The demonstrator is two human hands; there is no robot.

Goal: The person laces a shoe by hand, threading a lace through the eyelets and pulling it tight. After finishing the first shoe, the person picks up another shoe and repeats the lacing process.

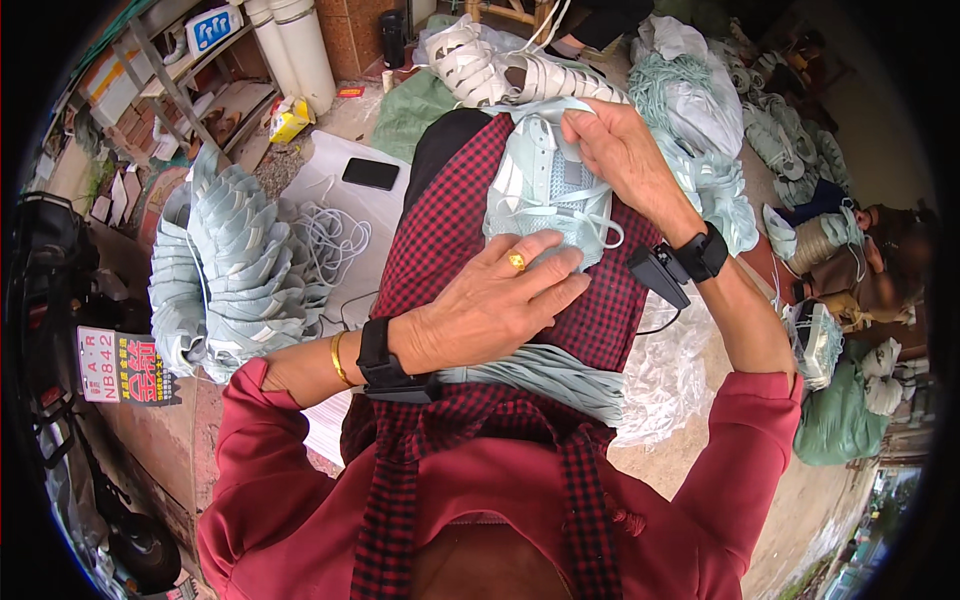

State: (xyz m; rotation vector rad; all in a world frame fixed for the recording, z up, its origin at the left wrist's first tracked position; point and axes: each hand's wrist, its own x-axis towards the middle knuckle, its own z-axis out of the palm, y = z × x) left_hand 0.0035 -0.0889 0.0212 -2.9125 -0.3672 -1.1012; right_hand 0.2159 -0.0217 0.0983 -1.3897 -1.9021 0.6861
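A pale blue-green shoe upper [548,185] with a lace threaded across its front lies on my lap, over a red-and-black checked apron [440,215]. The toe part points toward me. My left hand [500,290] rests on the toe end, fingers stretched and slightly apart; its thumb is hidden. At the far end my right hand [615,145] is closed, thumb and fingers pinching the upper's edge. A loop of lace sticks out on the right side of the toe. Across my lap, below my left hand, lies a bundle of pale green laces [540,380].
A curved stack of matching uppers [225,270] stands at left, beside loose white cord [335,240] and a black phone [370,173]. White uppers [470,65] lie ahead. Lace bundles [675,90] and a green sack [840,415] are at right. Metal shelving [165,85] stands far left.
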